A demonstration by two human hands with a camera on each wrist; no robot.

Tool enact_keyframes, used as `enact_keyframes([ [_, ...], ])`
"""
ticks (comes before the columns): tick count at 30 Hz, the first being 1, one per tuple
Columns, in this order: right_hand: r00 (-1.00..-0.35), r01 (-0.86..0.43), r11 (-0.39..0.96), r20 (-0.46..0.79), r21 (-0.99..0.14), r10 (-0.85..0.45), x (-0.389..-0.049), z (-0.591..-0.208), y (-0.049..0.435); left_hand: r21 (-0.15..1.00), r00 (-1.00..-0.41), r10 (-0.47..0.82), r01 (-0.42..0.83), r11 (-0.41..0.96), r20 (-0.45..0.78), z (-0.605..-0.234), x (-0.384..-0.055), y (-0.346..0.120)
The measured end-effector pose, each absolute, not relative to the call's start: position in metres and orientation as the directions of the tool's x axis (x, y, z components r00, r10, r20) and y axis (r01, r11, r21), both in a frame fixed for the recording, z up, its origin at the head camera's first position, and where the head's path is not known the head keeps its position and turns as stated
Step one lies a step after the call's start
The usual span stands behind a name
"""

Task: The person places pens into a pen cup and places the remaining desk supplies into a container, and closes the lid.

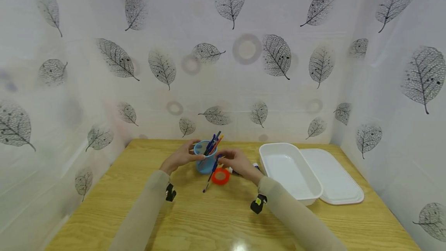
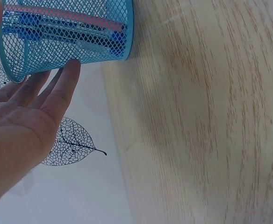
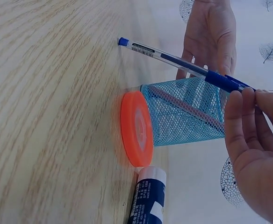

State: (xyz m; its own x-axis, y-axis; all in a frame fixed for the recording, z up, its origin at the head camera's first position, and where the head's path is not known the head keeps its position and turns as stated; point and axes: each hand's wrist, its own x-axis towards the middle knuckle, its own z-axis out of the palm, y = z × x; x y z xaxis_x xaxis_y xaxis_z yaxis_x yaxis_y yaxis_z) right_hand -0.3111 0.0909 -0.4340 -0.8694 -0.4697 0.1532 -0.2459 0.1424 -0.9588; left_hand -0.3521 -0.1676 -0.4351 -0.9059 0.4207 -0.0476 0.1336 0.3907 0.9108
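Observation:
A light blue mesh pen holder (image 1: 206, 167) stands upright on the table with several pens, one of them reddish, leaning in it. My left hand (image 1: 178, 159) holds it near the rim, thumb and fingers on either side. Between the thumb and fingers of my right hand (image 1: 239, 162), a blue gel pen (image 3: 174, 61) is pinched by its clip end. That pen slants down in front of the holder, its blue tip end (image 3: 123, 41) lowest. Just beside the holder's base lies an orange-red roll of tape (image 3: 128, 128).
A dark blue stick with a white cap, like a glue stick (image 3: 148, 200), lies near the tape. On the right stand a white rectangular tray (image 1: 315, 183) and its flat white lid (image 1: 339, 181). Leaf-patterned curtains (image 1: 223, 88) enclose the wooden table (image 1: 205, 220) at the back and sides.

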Motion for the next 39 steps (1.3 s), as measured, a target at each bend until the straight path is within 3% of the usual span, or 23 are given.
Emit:
enact_keyframes([
  [13, -0.926, -0.197, 0.095, 0.153, -0.976, -0.345, -0.315, -0.429, 0.093, 0.917, -0.91, 0.409, 0.112, 0.384, -0.06, -0.437, -0.351, -0.167],
  [39, -0.952, -0.22, -0.086, 0.234, -0.972, -0.2, -0.328, -0.414, 0.102, 0.907, -0.904, 0.422, 0.117, 0.404, -0.071, -0.433, -0.35, -0.169],
])
